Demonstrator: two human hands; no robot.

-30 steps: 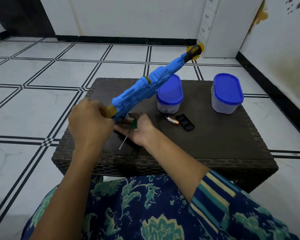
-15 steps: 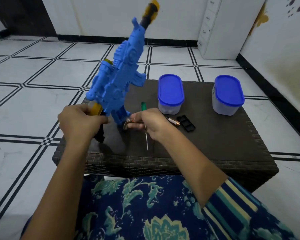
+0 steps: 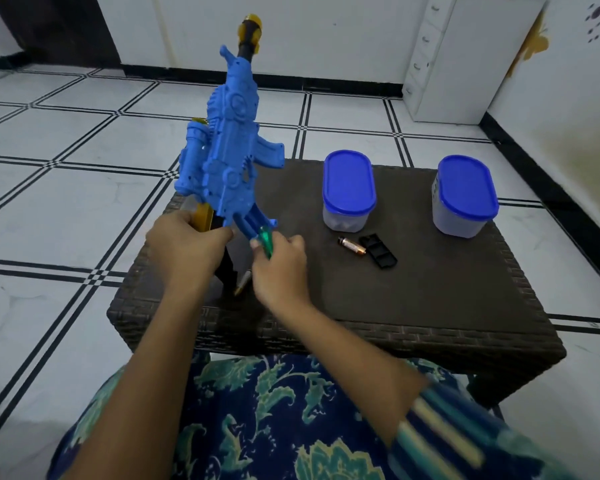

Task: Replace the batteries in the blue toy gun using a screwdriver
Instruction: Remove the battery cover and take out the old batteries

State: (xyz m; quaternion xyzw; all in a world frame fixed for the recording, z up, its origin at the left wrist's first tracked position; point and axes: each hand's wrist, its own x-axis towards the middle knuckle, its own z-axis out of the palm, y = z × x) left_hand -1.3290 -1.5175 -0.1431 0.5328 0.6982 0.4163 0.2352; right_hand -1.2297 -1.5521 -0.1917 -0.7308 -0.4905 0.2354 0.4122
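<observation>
My left hand grips the blue toy gun at its yellow and black rear end. The gun stands nearly upright over the table's left side, its yellow muzzle pointing up. My right hand is closed around the green-handled screwdriver. The handle sticks up beside the gun's blue grip, and the shaft is hidden by the hand. A battery shows just under my right hand; I cannot tell whether it is held. Another battery and the black battery cover lie on the table to the right.
The dark wicker table stands in front of my knees. Two clear containers with blue lids stand at its far side. White tiled floor surrounds it, and a white drawer cabinet is at the back right.
The gun swung up from a low diagonal to nearly upright in my left hand. My right hand shifted to the gun's grip, the screwdriver's handle now pointing up.
</observation>
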